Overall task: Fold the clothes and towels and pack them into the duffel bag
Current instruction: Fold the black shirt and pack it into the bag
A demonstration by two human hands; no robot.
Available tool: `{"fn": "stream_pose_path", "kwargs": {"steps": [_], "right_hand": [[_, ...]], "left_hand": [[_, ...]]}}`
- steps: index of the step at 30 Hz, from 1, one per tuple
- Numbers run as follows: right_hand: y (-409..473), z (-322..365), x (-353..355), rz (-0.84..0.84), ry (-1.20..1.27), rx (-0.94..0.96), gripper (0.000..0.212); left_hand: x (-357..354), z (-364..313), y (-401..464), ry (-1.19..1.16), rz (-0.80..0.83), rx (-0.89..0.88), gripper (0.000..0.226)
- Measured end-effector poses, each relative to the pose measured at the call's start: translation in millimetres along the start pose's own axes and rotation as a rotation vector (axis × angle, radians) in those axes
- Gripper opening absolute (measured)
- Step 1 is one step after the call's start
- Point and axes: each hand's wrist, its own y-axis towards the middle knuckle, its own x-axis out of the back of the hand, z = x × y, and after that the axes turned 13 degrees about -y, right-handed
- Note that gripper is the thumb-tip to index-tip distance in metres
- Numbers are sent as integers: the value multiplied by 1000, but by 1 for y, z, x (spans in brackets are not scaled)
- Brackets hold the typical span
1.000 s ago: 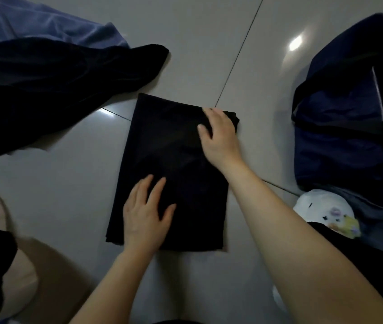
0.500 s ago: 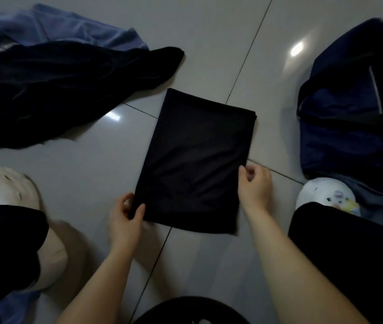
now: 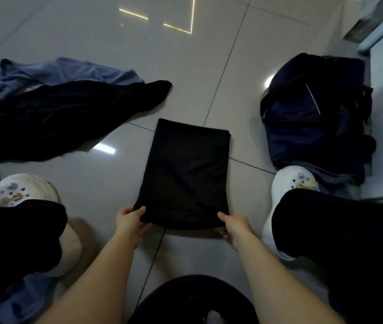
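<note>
Your left hand (image 3: 129, 222) pinches the near left corner of the folded black garment (image 3: 186, 174), thumb on top, fingers tucked under the edge. Your right hand (image 3: 233, 226) grips the near right corner the same way. The hands sit apart, one at each end of the near hem, both clamped on cloth.

Garment position: flat on the tiled floor (image 3: 115, 54) directly ahead of you, folded to a tall rectangle, far edge lying across a grout line. The near edge looks slightly lifted at your hands; the rest lies down.

Handling judgement: soft, thin, light fabric with no stiffness of its own. Lifted by the two near corners alone, the layers will likely sag and the fold may open. The glossy tile should let it slide easily. Better hold: fingers slid further under, palms supporting from below, or fold the near hem over to the far edge once more before lifting.

Outward: the navy duffel bag (image 3: 314, 118) sits to your right, just beyond your right white clog (image 3: 288, 183); from here you cannot tell how wide its opening is. To the left, well apart from the folded piece, an unfolded dark garment (image 3: 57, 118) lies sprawled over a blue-grey cloth (image 3: 73, 71). Your left white clog (image 3: 22, 190) is near them.

Status: one piece folded, not yet packed; at least two pieces unfolded.
</note>
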Motion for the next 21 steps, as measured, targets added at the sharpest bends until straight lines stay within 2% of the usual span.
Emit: {"fn": "stream_pose_path", "kwargs": {"steps": [5, 9, 13, 14, 16, 18, 21], "right_hand": [[-17, -16, 0, 27, 78, -40, 34], [-41, -24, 5, 70, 199, -14, 40], [-71, -11, 15, 191, 388, 85, 58], [-78, -5, 20, 217, 453, 123, 57], [-87, 6, 30, 252, 554, 166, 36], [-88, 19, 40, 290, 642, 130, 17], [-75, 41, 48, 326, 825, 75, 18]], "left_hand": [[18, 13, -12, 164, -148, -139, 34], [24, 6, -29, 156, -118, -230, 44], [15, -13, -48, 46, -61, -341, 38], [9, -19, -53, 26, -43, -362, 36], [-7, -30, -59, -22, -15, -373, 31], [-28, -43, -60, -75, -7, -354, 27], [-62, -60, -52, -161, 50, -263, 15]]}}
